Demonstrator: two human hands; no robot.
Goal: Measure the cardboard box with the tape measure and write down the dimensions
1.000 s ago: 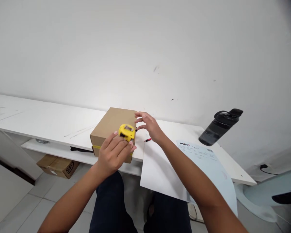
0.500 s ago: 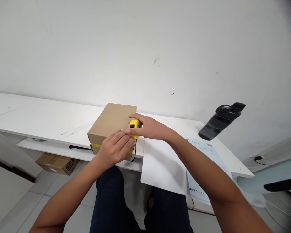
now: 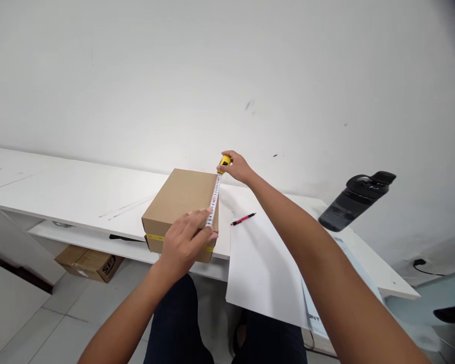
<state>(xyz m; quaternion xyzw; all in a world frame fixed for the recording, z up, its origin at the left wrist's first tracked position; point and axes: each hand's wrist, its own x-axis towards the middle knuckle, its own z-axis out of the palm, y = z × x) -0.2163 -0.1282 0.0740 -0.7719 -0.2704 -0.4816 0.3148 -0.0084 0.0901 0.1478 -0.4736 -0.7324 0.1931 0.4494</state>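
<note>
I have the left hand (image 3: 184, 242) holding the tape blade (image 3: 215, 194) against the carton (image 3: 182, 197), front edge of desk (image 3: 79, 182) | right hand (image 3: 238, 167) grips yellow case (image 3: 225, 161) near rear edge | case likely light, hard; blade springy, best held flat near its end

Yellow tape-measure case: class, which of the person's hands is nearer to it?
Right. The right hand grips the yellow case; the left hand is farther away, at the blade near the cardboard box's front edge.
</note>
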